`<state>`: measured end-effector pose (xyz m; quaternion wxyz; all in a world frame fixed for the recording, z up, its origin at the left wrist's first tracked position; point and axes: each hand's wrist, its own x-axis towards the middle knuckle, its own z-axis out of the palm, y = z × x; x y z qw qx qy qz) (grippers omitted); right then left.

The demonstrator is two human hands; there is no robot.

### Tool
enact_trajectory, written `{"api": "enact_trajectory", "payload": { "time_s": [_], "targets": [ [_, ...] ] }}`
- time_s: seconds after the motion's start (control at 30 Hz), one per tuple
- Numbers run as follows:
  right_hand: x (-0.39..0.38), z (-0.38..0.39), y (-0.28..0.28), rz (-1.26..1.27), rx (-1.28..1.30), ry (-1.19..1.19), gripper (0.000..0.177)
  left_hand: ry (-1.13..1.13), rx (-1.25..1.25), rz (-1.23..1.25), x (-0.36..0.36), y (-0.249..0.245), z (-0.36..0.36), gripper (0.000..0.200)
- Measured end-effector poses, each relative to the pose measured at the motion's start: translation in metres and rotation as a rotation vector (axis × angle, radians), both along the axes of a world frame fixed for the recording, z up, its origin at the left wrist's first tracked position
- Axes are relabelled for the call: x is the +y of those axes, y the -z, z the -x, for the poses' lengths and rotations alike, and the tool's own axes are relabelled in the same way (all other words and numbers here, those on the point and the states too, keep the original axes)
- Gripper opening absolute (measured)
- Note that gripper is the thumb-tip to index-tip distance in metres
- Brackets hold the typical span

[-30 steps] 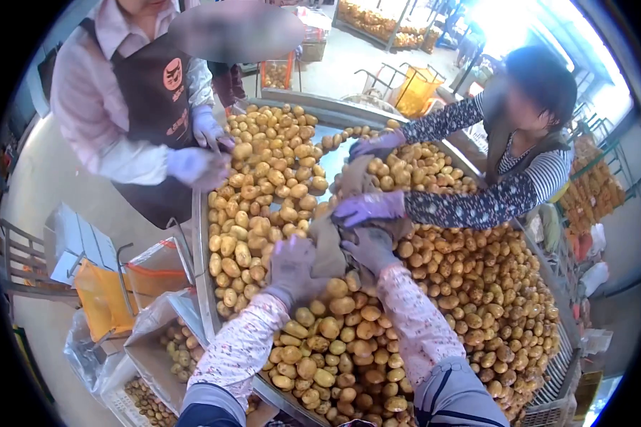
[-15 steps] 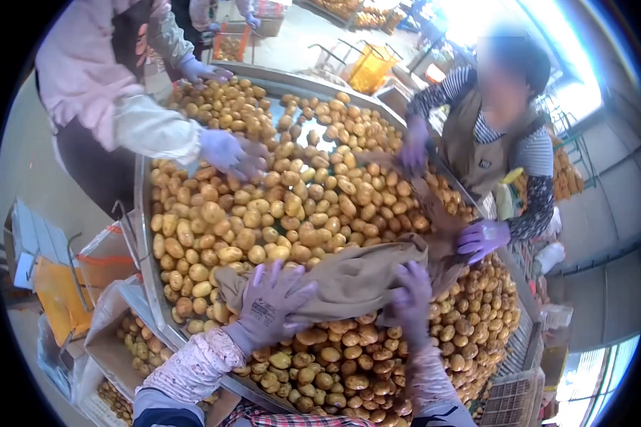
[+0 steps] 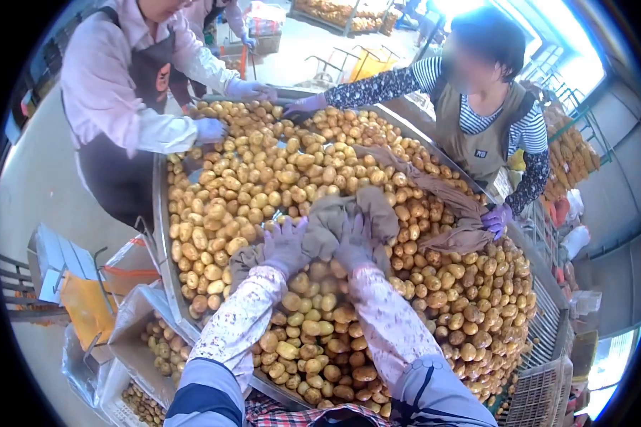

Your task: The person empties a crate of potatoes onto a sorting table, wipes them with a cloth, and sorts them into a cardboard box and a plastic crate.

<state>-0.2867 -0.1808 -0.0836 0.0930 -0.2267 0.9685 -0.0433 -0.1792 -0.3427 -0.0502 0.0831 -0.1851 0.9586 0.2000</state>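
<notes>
A crumpled brown cloth (image 3: 327, 222) lies on the heap of potatoes (image 3: 228, 186) that covers a metal-rimmed table. My left hand (image 3: 285, 245), in a purple glove, rests on the cloth's left part with its fingers spread. Close beside it, my gloved right hand (image 3: 355, 243) presses on the cloth's near edge, fingers stretched forward and apart. Neither hand is closed around anything. A second brown cloth (image 3: 452, 201) stretches over the potatoes on the right, its near end under a co-worker's gloved hand (image 3: 497, 219).
The metal table rim (image 3: 165, 249) borders the potatoes. At left back a person in a dark apron (image 3: 132, 171) reaches over them; another in a striped shirt (image 3: 530, 128) leans in from the right. Lined boxes of potatoes (image 3: 165, 349) stand lower left, a plastic crate (image 3: 538, 391) lower right.
My hands have moved forward and closer together, bunching the cloth ahead of them. The striped-shirt co-worker's far hand has swung to the table's back edge. The left co-worker's hands have drawn back.
</notes>
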Motion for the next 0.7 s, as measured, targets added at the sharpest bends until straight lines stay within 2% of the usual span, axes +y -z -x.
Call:
{"api": "enact_trajectory", "payload": {
  "time_s": [0.03, 0.07, 0.13, 0.2, 0.27, 0.33, 0.43, 0.5, 0.53, 0.57, 0.67, 0.7],
  "targets": [
    [0.007, -0.026, -0.019, -0.038, -0.070, 0.014, 0.084, 0.075, -0.024, -0.093, -0.003, -0.015, -0.012, 0.083],
    [0.027, -0.042, -0.012, 0.111, 0.019, -0.073, 0.076, 0.117, 0.062, -0.180, -0.004, -0.012, -0.028, 0.080],
    [0.046, -0.074, -0.066, 0.151, 0.109, -0.227, 0.053, 0.210, 0.228, -0.367, -0.005, 0.003, -0.065, 0.075],
    [0.078, -0.062, -0.067, 0.442, -0.207, -0.248, 0.039, 0.265, 0.303, -0.412, -0.010, -0.019, -0.091, 0.069],
    [0.083, -0.080, -0.111, 1.022, -0.705, 0.335, 0.038, 0.265, 0.414, -0.412, -0.009, -0.043, -0.120, 0.067],
    [0.088, -0.113, -0.149, 1.045, -0.531, 0.188, 0.049, 0.204, 0.568, -0.356, -0.007, -0.064, -0.149, 0.069],
    [0.078, -0.158, -0.149, 0.892, 0.072, -0.197, 0.066, 0.126, 0.570, 0.078, -0.002, -0.108, -0.189, 0.078],
    [0.054, -0.178, -0.115, 0.341, 0.054, -0.279, 0.077, 0.097, 0.294, 0.154, -0.001, -0.083, -0.203, 0.080],
    [0.048, -0.178, -0.095, 0.063, 0.042, -0.322, 0.083, 0.103, 0.275, 0.173, -0.004, -0.071, -0.196, 0.080],
    [0.046, -0.165, -0.067, 0.162, 0.083, -0.332, 0.086, 0.109, 0.256, 0.192, -0.007, -0.060, -0.189, 0.081],
    [-0.011, -0.104, -0.059, 0.276, 0.118, -0.223, 0.083, 0.142, 0.262, 0.243, -0.017, -0.024, -0.155, 0.082],
    [-0.032, -0.084, -0.055, 0.148, 0.118, -0.200, 0.079, 0.132, 0.077, 0.153, -0.023, -0.043, -0.125, 0.084]
  ]
}}
